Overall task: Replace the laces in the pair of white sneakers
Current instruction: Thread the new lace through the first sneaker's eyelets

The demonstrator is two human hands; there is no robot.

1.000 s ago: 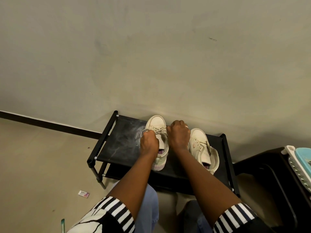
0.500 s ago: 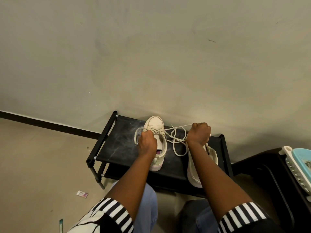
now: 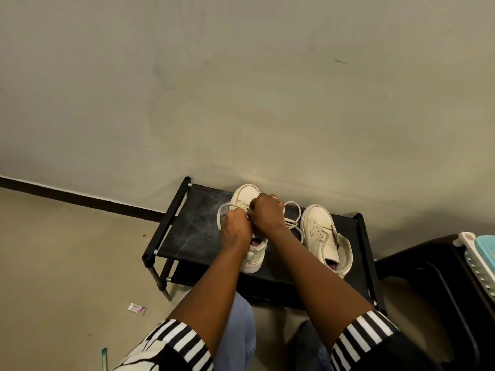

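Two white sneakers stand on a low black shoe rack (image 3: 187, 231) against the wall. Both my hands are over the left sneaker (image 3: 245, 195). My left hand (image 3: 235, 227) grips one end of its white lace (image 3: 222, 212), which loops out to the left. My right hand (image 3: 267, 211) is curled over the lacing area and holds the other part of the lace, whose loose loops (image 3: 293, 215) lie between the two shoes. The right sneaker (image 3: 318, 226) stands apart, its tongue open.
A dark stool or table (image 3: 434, 269) stands at the right with a white and teal object (image 3: 482, 250) on it. A small packet (image 3: 137, 308) and a green stick (image 3: 104, 357) lie on the beige floor. The wall is close behind the rack.
My right hand had pulled the lace out to the right over the right sneaker; it has come back to the left sneaker, next to my left hand. Slack lace now lies between the shoes.
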